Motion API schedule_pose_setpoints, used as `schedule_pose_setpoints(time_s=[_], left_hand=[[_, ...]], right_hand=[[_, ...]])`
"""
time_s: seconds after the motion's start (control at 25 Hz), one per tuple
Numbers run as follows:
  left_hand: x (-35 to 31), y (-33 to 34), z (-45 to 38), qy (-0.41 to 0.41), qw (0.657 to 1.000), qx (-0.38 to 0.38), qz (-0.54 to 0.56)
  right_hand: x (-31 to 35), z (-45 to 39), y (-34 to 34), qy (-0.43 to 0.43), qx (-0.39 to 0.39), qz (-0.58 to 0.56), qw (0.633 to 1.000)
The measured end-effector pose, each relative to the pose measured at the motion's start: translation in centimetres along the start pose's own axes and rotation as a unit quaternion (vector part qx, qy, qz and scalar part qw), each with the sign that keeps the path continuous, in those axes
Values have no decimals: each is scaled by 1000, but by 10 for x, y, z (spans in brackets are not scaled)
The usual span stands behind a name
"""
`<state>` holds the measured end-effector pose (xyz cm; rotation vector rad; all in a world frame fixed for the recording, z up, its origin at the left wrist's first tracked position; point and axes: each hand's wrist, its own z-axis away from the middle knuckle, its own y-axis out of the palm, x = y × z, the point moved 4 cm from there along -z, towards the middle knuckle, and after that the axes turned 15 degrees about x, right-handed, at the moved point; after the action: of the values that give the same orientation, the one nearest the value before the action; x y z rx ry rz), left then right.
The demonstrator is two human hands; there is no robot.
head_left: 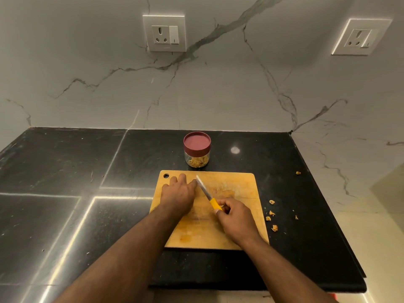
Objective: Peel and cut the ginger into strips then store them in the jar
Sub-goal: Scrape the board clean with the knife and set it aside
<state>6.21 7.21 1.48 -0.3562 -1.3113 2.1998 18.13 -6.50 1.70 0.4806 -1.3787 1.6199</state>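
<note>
A wooden cutting board (pixel 238 184) lies on the black counter. My left hand (pixel 178 194) rests flat on its left part, fingers spread, nothing visibly in it. My right hand (pixel 235 217) grips the yellow handle of a small knife (pixel 206 192), whose blade points up and left toward my left fingertips. Behind the board stands a clear jar (pixel 197 153) with a dark red lid on; ginger strips lie in its bottom. No whole ginger piece is visible on the board.
Several ginger peel scraps (pixel 271 214) lie on the black counter (pixel 65 182) right of the board, one more (pixel 298 172) farther back. A marble wall with two sockets rises behind. The counter's right edge runs diagonally near the scraps.
</note>
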Motion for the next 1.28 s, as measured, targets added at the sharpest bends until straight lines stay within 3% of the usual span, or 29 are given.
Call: schedule_pose_setpoints(time_s=[0.32,0.72,1.28], left_hand=[[19,2,-13,-19,989,32,142],[58,14,-3,-49,969,-20,242],[67,27,16,-93,940,-64,322]], right_hand=[[1,-14,-4,22,11,44,999],[-25,-11,-21,138,19,-142,980],[-31,12,-37,117,42,-68,990]])
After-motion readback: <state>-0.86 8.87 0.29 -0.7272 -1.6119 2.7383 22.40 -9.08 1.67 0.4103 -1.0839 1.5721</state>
